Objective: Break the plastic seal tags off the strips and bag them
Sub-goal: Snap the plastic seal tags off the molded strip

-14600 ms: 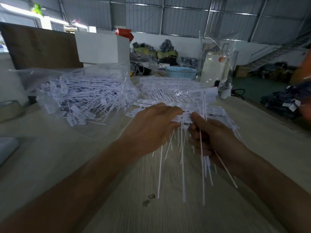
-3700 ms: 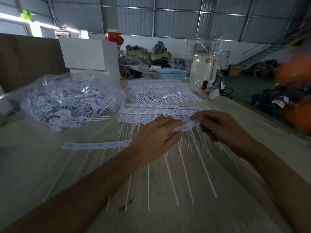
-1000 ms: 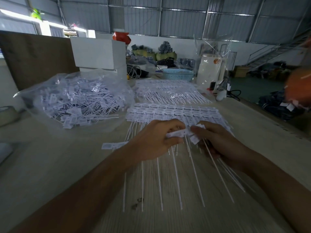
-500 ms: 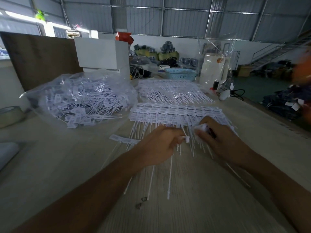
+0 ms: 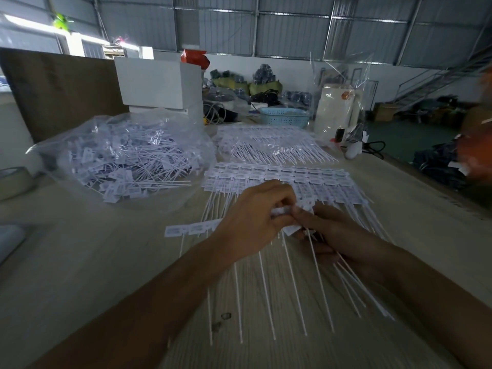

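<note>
Left hand point(image 5: 253, 222) and right hand point(image 5: 330, 230) both pinch the white plastic seal-tag strip point(image 5: 282, 210), in front of the clear bag of loose tags point(image 5: 125, 158); snapping close to the joint should part tags cleanly.

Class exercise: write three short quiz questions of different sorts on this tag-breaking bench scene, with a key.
1. True or false: both hands pinch the same strip of tags.
2. Where is the bag of loose tags? A) left of the flat strips B) right of them C) on the floor
3. Fill in: the basket at the far end of the table is light ____.

Key: 1 true: left hand, right hand. 2 A. 3 blue.
</note>
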Action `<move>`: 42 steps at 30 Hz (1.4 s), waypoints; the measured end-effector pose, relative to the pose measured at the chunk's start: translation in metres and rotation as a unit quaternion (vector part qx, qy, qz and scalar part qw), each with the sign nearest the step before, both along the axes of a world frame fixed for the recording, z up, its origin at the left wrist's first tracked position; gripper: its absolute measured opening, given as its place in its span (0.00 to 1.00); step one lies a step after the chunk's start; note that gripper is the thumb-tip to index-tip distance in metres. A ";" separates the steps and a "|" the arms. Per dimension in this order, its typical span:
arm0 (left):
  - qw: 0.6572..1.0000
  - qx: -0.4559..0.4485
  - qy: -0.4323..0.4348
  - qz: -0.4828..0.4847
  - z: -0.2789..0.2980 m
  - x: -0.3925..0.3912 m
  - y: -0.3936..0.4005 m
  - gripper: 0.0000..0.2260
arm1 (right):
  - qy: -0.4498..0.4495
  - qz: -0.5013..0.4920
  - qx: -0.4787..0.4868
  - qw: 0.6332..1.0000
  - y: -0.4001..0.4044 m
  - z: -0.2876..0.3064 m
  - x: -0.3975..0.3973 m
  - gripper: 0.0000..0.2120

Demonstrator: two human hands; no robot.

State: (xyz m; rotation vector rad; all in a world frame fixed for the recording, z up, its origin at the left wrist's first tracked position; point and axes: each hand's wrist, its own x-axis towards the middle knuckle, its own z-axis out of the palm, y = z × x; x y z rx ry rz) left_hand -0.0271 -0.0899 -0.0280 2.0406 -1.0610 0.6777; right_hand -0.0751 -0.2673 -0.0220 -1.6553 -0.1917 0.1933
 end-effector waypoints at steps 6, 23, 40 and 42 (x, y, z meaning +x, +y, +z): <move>0.999 0.040 0.031 0.020 0.003 0.006 0.010 0.14 | -0.007 -0.039 0.089 0.995 -0.009 0.007 0.005 0.13; 0.998 0.035 0.054 0.021 0.002 0.002 0.007 0.08 | -0.192 -0.097 -0.158 0.964 -0.015 -0.003 0.014 0.09; 0.987 0.070 0.143 0.006 0.004 -0.002 0.004 0.18 | -0.034 -0.066 -0.023 0.997 -0.008 -0.006 0.011 0.12; 0.989 0.085 0.124 0.010 0.003 0.001 0.006 0.13 | -0.025 -0.101 0.016 0.994 -0.009 -0.002 0.011 0.13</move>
